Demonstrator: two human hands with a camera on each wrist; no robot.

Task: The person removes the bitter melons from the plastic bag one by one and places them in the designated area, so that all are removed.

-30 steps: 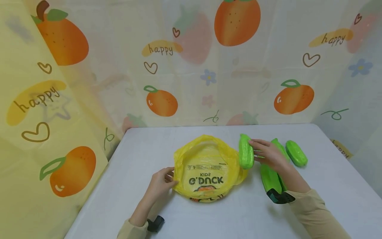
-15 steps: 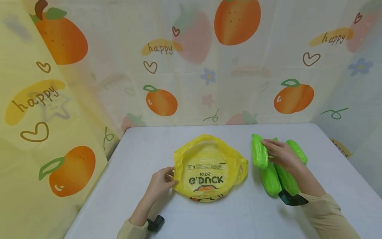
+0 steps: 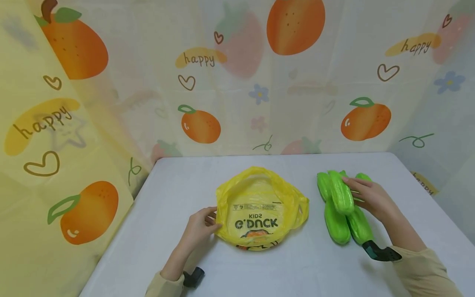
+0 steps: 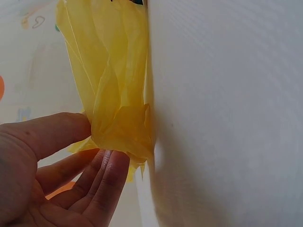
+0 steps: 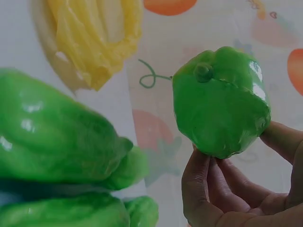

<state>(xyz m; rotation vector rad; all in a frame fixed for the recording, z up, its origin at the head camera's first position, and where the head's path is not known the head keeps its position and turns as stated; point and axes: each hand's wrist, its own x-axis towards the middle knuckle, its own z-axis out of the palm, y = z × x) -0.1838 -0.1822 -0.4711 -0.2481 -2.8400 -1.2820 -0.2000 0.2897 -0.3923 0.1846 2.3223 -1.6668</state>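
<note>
A yellow plastic bag [image 3: 261, 243] with printed lettering lies with its mouth open at mid-table. My left hand [image 3: 200, 226] pinches the bag's left rim between thumb and fingers, and the left wrist view shows the gathered film [image 4: 118, 123] there. A glossy, ridged green toy cucumber [image 3: 340, 194] is held up between the thumb and fingertips of my right hand [image 3: 372, 199]. In the right wrist view, the held cucumber's stub end [image 5: 220, 104] faces the camera. Several similar green cucumbers [image 3: 337, 226] lie below and around it, partly hidden.
The white table [image 3: 278, 274] carries the bag and, on its right side, the cucumber group. A fruit-patterned cloth [image 3: 237, 115] stands behind the table, and a yellowish cloth side [image 3: 81, 165] is on the left. One bag handle [image 3: 301, 210] points toward the cucumbers.
My right hand has carried the held cucumber rightward, from the bag's right edge to over the other cucumbers. The left hand and the bag stay in place.
</note>
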